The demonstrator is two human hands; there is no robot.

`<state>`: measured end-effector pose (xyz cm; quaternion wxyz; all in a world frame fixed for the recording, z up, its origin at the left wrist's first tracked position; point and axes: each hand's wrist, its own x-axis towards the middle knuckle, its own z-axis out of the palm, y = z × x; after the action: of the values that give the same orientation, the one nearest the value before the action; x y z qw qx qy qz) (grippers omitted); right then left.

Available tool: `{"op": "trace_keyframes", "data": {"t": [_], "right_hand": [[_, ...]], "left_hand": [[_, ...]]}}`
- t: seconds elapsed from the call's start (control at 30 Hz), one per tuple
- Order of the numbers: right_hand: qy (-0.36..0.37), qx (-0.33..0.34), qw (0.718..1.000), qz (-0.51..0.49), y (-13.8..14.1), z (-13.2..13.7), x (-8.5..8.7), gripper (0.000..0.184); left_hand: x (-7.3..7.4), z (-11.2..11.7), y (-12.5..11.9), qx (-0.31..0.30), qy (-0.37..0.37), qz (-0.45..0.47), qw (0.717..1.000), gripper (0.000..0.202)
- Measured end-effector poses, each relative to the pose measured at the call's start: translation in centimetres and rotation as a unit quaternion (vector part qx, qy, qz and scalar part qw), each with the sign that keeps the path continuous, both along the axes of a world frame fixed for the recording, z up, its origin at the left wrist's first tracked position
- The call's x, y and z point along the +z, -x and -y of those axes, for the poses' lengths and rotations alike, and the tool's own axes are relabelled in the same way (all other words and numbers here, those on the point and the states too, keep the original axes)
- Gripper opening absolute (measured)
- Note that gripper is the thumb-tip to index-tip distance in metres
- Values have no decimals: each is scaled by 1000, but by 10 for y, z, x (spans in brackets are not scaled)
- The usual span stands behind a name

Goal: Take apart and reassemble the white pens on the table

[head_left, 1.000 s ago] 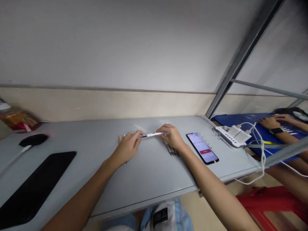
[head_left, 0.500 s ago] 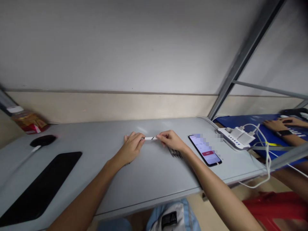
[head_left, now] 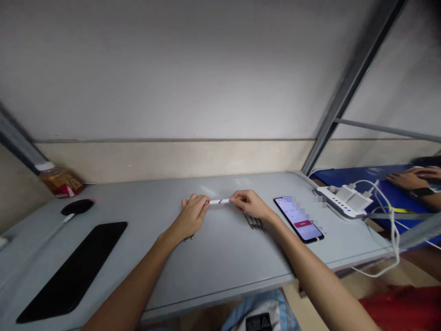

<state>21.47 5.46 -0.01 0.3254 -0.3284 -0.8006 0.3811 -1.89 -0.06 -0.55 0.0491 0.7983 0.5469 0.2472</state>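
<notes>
A slim white pen (head_left: 219, 201) with dark slanted marks lies level between my hands, over the middle of the desk. Its left end is in my left hand (head_left: 193, 212), whose fingers are closed around it. At the other end, my right hand (head_left: 248, 203) pinches it between thumb and fingertips. Several thin dark pen-like pieces (head_left: 255, 223) lie side by side on the desk just under my right hand, partly hidden by it. Small shiny tips (head_left: 189, 238) peek out beneath my left wrist; what they belong to is hidden.
A lit phone (head_left: 299, 219) and a white power strip (head_left: 341, 202) with plugs and cables lie to the right. On the left are a dark mat (head_left: 74, 271), a round black charger (head_left: 77, 207) and a drink bottle (head_left: 61, 180). Another person's hands (head_left: 409, 179) rest on a blue surface.
The view has shifted slightly, so the desk items appear a little further right. Both hands keep their grip on the white pen, with slightly more of it showing between them.
</notes>
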Motion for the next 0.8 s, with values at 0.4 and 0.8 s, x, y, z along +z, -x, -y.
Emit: {"op": "trace_keyframes", "data": {"t": [0.4, 0.8], "right_hand": [[-6, -4, 1000, 8, 0, 0, -1, 35], [-101, -15, 994, 44, 6, 12, 8, 35]], "left_hand": [[0, 1, -1, -13, 4, 3, 1000, 28], [-3, -3, 6, -12, 6, -13, 1000, 33]]}}
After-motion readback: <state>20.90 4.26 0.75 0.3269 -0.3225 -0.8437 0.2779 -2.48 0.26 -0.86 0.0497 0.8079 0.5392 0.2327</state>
